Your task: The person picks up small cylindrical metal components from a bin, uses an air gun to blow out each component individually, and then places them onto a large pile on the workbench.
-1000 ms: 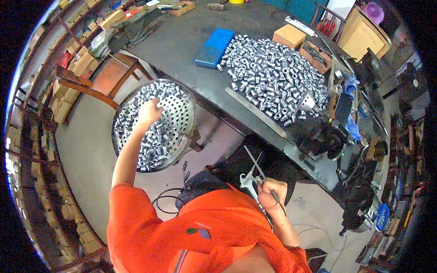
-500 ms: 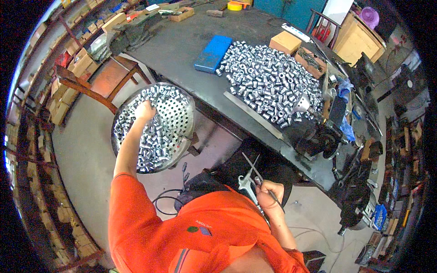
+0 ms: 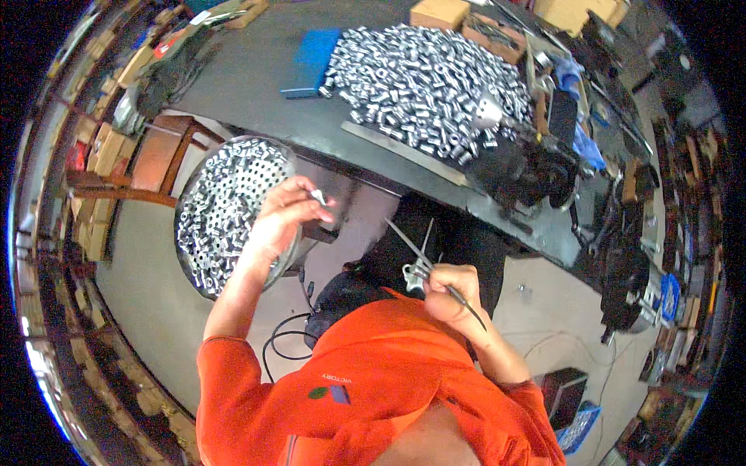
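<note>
My left hand (image 3: 284, 221) is raised over the near right rim of a round perforated metal basin (image 3: 289, 159). Its fingers pinch a small shiny metal sleeve (image 3: 317, 196), partly hidden by the fingertips. Many loose metal sleeves (image 3: 203, 225) lie inside the basin, covering part of its holed bottom. My right hand (image 3: 452, 291), in front of my body, is closed around a thin, dark, pointed rod that looks like a slim file (image 3: 406, 238). A silver air blow gun (image 3: 414, 278) is held in the same hand, its grip mostly hidden.
A dark workbench (image 3: 249, 85) carries a large heap of metal sleeves (image 3: 420, 85), with a blue box (image 3: 312, 58) beside it and a flat metal bar (image 3: 404, 151) along its front. A dark vise (image 3: 528, 167) stands at the right. A wooden chair (image 3: 159, 159) is behind the basin.
My left hand has come up out of the basin toward me, now with a sleeve in its fingers. My right hand still grips the file and blow gun. The view has shifted.
</note>
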`<state>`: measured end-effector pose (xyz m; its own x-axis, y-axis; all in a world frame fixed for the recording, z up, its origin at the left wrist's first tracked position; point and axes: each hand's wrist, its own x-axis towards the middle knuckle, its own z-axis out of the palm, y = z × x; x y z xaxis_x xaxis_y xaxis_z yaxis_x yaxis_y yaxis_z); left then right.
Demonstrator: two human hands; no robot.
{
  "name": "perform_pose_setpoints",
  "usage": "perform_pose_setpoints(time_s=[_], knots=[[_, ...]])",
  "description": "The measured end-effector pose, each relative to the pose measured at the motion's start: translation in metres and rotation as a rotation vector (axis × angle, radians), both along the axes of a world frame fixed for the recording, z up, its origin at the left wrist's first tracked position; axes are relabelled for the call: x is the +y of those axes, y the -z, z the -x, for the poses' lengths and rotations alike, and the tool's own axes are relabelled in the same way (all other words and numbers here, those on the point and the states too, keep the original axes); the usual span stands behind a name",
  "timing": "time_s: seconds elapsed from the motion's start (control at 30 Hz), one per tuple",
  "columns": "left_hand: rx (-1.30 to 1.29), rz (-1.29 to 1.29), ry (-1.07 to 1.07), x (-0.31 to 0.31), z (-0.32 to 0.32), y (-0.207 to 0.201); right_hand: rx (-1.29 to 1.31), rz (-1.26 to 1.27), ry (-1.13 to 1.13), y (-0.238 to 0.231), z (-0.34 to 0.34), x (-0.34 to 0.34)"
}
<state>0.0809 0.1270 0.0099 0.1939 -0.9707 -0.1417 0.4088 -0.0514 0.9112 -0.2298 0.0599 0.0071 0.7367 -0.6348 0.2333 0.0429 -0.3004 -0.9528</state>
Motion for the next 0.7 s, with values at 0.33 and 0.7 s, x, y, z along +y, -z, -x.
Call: perform_pose_setpoints(time_s=[0.33,0.7], knots=[[0.274,-0.079,0.289,-0.020,0.084,0.024,-0.005,0.003,-0.006,0.004,0.006,-0.015],[-0.157,-0.208,0.326,-0.022,0.092,0.019,0.156,0.097,0.039,0.013,0.001,-0.023]])
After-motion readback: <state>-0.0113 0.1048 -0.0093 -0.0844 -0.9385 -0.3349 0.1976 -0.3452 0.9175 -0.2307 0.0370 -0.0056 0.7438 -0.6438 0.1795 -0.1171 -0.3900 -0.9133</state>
